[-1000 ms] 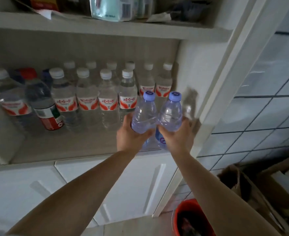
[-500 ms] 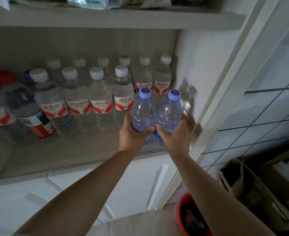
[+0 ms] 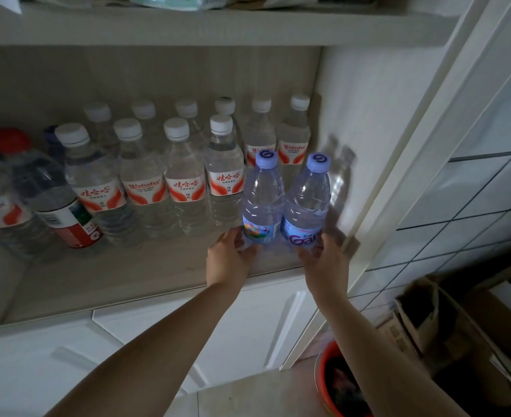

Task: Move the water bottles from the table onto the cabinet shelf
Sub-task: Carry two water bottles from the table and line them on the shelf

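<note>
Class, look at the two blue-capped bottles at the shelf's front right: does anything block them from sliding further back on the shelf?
Yes. Two white-capped Wahaha bottles stand directly behind the blue-capped bottles, against the cabinet's right wall, so they cannot go further back.

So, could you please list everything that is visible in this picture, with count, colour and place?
blue-capped bottles: two, pale blue, upright side by side at the front right of the shelf.
Wahaha bottles: about a dozen, clear, white caps, red-and-white labels, in rows behind and to the left.
red-capped bottle: one, clear, red-and-white label, far left.
cabinet shelf: one, beige.
upper shelf: one, white, some packages on it, unclear.
cabinet doors: white, below the shelf.
red bucket: one, on the floor, lower right.
cardboard boxes: brown, count unclear, right of the bucket.
left hand: at the base of the left blue-capped bottle.
right hand: at the base of the right one.
</note>
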